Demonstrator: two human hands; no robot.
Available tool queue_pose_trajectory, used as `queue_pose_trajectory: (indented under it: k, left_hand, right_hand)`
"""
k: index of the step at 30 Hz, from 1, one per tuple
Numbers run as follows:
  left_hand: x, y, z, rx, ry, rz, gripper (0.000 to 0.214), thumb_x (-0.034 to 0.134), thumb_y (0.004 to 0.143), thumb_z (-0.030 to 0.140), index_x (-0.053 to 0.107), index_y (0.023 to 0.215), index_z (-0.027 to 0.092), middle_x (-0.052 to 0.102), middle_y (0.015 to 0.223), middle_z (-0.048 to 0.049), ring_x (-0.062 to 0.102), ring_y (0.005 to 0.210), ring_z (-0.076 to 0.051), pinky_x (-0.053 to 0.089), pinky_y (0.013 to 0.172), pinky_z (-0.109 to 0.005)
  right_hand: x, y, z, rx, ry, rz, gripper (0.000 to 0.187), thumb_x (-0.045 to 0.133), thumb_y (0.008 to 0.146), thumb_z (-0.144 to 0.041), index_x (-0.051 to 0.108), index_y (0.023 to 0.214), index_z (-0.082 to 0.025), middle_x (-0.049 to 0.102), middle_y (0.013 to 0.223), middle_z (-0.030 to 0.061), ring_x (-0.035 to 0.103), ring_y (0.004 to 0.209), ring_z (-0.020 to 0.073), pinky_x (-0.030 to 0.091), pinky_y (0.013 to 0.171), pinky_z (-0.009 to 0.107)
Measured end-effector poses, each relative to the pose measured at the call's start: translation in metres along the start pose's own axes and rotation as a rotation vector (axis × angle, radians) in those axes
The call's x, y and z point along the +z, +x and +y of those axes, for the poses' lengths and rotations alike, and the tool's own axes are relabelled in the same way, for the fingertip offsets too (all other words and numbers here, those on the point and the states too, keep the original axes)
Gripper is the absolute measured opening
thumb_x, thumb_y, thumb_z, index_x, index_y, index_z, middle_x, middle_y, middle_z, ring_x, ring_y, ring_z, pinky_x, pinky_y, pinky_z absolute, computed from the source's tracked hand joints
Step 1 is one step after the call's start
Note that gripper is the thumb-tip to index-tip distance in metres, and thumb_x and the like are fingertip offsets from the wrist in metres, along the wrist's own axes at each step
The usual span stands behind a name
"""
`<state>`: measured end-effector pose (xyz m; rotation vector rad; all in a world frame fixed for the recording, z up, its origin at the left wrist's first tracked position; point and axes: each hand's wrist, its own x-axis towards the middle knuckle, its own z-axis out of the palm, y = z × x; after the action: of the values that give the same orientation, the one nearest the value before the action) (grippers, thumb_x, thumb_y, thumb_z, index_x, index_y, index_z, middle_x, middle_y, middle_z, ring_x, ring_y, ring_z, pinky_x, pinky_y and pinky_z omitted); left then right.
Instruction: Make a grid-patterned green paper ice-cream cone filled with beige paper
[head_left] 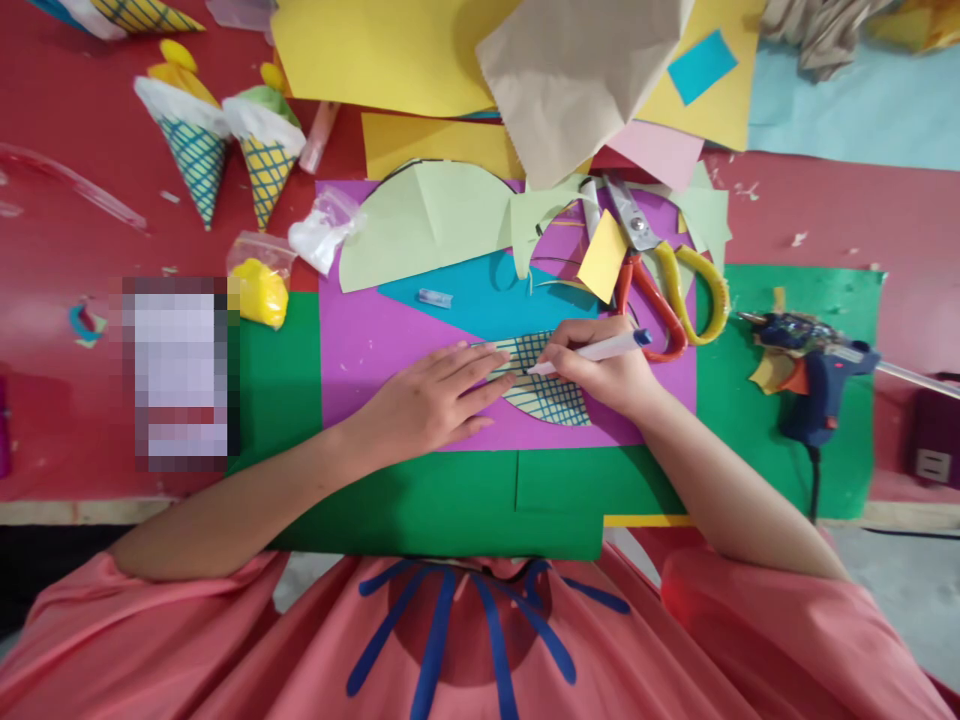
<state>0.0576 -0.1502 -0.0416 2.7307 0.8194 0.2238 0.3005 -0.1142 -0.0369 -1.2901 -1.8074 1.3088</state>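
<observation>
Paper (pixel 559 400), likely flimsy, best rim-held, is pinned near bench's (pixel 825 212) front edge by spread left fingers (pixel 487 394), marker (pixel 604 348) clamped by right fingers (pixel 583 332)!

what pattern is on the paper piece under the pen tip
Dark blue lines, partly crosshatched, on the paper piece; best in the head view.

Scissors (pixel 637 224), a glue gun (pixel 823 388), coloured paper (pixel 382 50) and patterned cones (pixel 195 160) show a craft workspace.

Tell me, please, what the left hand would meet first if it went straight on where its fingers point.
Probably the marker: its tip looks just ahead of the left hand, with the right hand holding it.
</observation>
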Motion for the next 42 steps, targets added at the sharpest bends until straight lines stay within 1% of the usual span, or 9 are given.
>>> queue_pose_trajectory:
  k: [4,5,11,16,22,30,37,42]
  left_hand:
    - [-0.0004,0.0009,-0.0011,0.012,0.027,0.010,0.046,0.053,0.094,0.029,0.049,0.137,0.016,0.050,0.143,-0.0138,0.044,0.136,-0.027,0.040,0.113,-0.046]
    - [-0.0007,0.0011,-0.0016,0.007,0.035,0.016,0.045,0.052,0.094,0.029,0.050,0.137,0.015,0.050,0.143,-0.0142,0.044,0.136,-0.028,0.040,0.113,-0.047]
    - [-0.0028,0.0018,-0.0048,-0.094,0.038,0.029,0.047,0.052,0.094,0.031,0.049,0.137,0.012,0.046,0.146,-0.0175,0.040,0.139,-0.030,0.038,0.113,-0.049]
    - [-0.0035,0.0019,-0.0048,-0.095,0.040,0.018,0.047,0.051,0.094,0.030,0.048,0.137,0.013,0.045,0.147,-0.0171,0.039,0.139,-0.030,0.038,0.113,-0.048]
    - [-0.0033,0.0027,-0.0035,-0.090,0.048,0.039,0.047,0.052,0.094,0.030,0.049,0.137,0.011,0.046,0.145,-0.0182,0.040,0.139,-0.031,0.039,0.113,-0.048]
    - [-0.0042,0.0024,-0.0030,-0.100,0.064,0.022,0.046,0.050,0.095,0.031,0.049,0.137,0.012,0.046,0.146,-0.0176,0.040,0.139,-0.030,0.039,0.112,-0.049]
    - [-0.0046,0.0025,-0.0031,-0.087,0.085,0.032,0.046,0.050,0.095,0.031,0.048,0.137,0.011,0.046,0.145,-0.0172,0.041,0.138,-0.031,0.038,0.113,-0.049]
    - [-0.0044,0.0023,-0.0031,-0.096,0.070,0.019,0.047,0.049,0.095,0.031,0.047,0.138,0.012,0.045,0.146,-0.0170,0.040,0.139,-0.030,0.037,0.113,-0.048]
  right_hand:
    - [0.0010,-0.0025,0.0028,0.000,0.190,0.126,0.021,0.057,0.081,-0.027,0.061,0.062,-0.018,0.060,0.052,-0.0011,0.053,0.046,0.0100,0.040,0.045,0.023]
    - [0.0013,-0.0028,0.0034,-0.005,0.214,0.137,0.021,0.058,0.082,-0.028,0.062,0.064,-0.018,0.061,0.053,-0.0010,0.054,0.046,0.0102,0.041,0.046,0.024]
    - [0.0030,-0.0003,0.0036,-0.051,0.090,0.060,0.021,0.060,0.084,-0.029,0.064,0.069,-0.016,0.063,0.061,-0.0005,0.053,0.051,0.0085,0.040,0.049,0.022]
    - [0.0043,0.0010,0.0038,-0.060,0.048,0.062,0.022,0.059,0.086,-0.032,0.064,0.073,-0.016,0.064,0.064,0.0001,0.053,0.053,0.0083,0.040,0.050,0.022]
    - [0.0047,0.0018,0.0012,-0.071,-0.004,0.063,0.020,0.059,0.086,-0.029,0.065,0.074,-0.014,0.065,0.065,0.0012,0.055,0.055,0.0088,0.041,0.052,0.021]
    - [0.0030,0.0028,0.0019,-0.098,-0.030,0.041,0.019,0.060,0.083,-0.023,0.065,0.066,-0.014,0.060,0.056,-0.0021,0.049,0.048,0.0065,0.037,0.048,0.020]
    - [0.0030,0.0024,0.0014,-0.061,-0.023,0.014,0.023,0.059,0.080,-0.022,0.057,0.058,-0.015,0.053,0.050,-0.0037,0.042,0.045,0.0059,0.031,0.044,0.021]
    - [0.0018,0.0026,-0.0009,-0.065,-0.017,-0.014,0.027,0.058,0.079,-0.020,0.052,0.054,-0.016,0.050,0.050,-0.0042,0.039,0.046,0.0053,0.030,0.046,0.022]
